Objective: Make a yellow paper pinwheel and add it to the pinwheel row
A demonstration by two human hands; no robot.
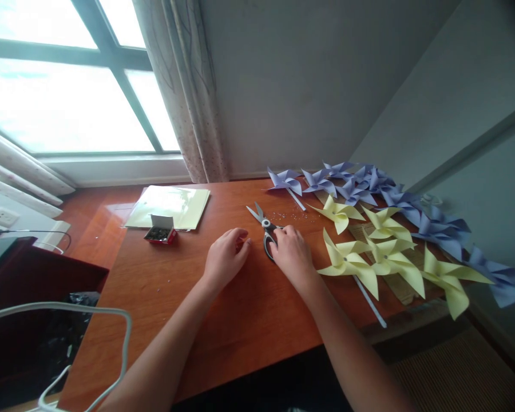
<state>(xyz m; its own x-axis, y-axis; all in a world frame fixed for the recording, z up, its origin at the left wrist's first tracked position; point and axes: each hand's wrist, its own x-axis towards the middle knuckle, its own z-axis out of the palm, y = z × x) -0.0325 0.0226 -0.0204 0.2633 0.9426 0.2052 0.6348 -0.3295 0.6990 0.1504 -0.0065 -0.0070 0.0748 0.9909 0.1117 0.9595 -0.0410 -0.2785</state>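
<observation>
A pair of scissors (264,224) with grey and black handles lies on the wooden table, blades apart and pointing to the far left. My right hand (292,254) is closed over the handles, its fingertips partly hidden. Just left of the scissors, my left hand (226,256) rests loosely curled near the tabletop. A gap shows between its thumb and fingers, and I see nothing held there. Yellow paper pinwheels (347,260) lie close to the right of my right hand, one with a white stick (370,302). Small clear bits (289,216) are scattered beyond the scissors.
Purple pinwheels (354,191) crowd the table's far right edge, with cardboard (401,289) under some pinwheels. A small open box (161,232) of dark pieces sits by stacked pale yellow sheets (171,209) at far left. A white cable (126,337) loops at lower left.
</observation>
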